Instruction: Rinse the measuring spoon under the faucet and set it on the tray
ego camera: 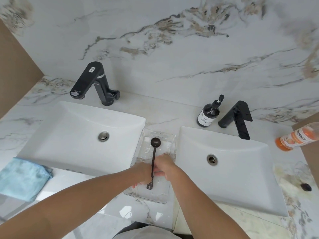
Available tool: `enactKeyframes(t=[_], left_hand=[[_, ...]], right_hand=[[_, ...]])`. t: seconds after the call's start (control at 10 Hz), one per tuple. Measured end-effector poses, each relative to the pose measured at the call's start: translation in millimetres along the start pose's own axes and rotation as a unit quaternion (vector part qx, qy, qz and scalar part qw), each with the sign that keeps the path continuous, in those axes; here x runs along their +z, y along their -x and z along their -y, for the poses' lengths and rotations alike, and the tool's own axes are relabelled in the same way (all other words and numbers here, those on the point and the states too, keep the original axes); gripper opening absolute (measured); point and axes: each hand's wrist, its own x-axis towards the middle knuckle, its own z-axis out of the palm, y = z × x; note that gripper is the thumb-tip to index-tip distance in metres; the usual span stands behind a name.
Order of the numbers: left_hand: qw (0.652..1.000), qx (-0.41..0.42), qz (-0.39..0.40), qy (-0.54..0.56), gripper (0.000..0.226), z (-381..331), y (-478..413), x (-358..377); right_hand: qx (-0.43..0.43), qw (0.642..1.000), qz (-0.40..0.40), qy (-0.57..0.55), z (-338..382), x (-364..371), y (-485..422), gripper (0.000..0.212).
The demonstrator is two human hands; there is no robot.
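Note:
A dark long-handled measuring spoon (153, 156) lies lengthwise over the clear plastic tray (170, 140), bowl at the far end. The tray rests on the marble counter between two white sinks. My left hand (143, 173) and my right hand (165, 167) meet at the middle of the spoon's handle, fingers closed around it from both sides. I cannot tell whether the spoon touches the tray floor. A black faucet (94, 83) stands behind the left sink (69, 128); no water is running from it.
A second black faucet (236, 119) and a dark soap pump bottle (208, 114) stand behind the right sink (241, 169). An orange drink bottle (293, 138) lies at far right. A blue cloth (22, 177) sits at left. A small dark object (306, 187) lies on the right counter.

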Motion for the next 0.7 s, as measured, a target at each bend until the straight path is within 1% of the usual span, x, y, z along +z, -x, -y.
enactKeyframes(t=[0.1, 0.2, 0.3, 0.4, 0.5, 0.6, 0.7], left_hand=[[0.999, 0.008, -0.033, -0.005, 0.029, -0.3, 0.4, 0.2], [0.998, 0.011, -0.053, -0.015, 0.025, 0.1, 3.9, -1.3], [0.997, 0.008, -0.066, -0.026, 0.015, 0.0, 7.2, 0.0], [0.997, -0.003, -0.078, -0.03, 0.025, -0.9, 6.8, 4.2], [0.997, -0.011, -0.074, -0.019, 0.026, -2.8, 10.0, 1.7], [0.998, -0.017, -0.056, 0.008, 0.021, -5.0, 14.7, -7.1], [0.997, -0.005, -0.056, 0.049, 0.015, -7.7, 15.4, -29.1]], right_hand=[[0.0, 1.0, 0.008, -0.019, 0.3, -1.8, 3.6, 0.034], [-0.001, 0.999, 0.016, -0.036, -0.9, -2.3, 3.6, 0.033], [-0.002, 0.999, 0.02, -0.039, -1.3, -3.2, 6.9, 0.028], [-0.011, 0.999, 0.021, -0.031, -3.5, -4.3, 6.0, 0.031], [-0.024, 0.999, 0.017, -0.018, -4.6, -9.5, 10.5, 0.031], [-0.065, 0.997, -0.007, 0.038, -0.6, -19.9, 12.8, 0.023], [-0.131, 0.98, -0.027, 0.15, 14.8, -34.4, 21.0, 0.022]])
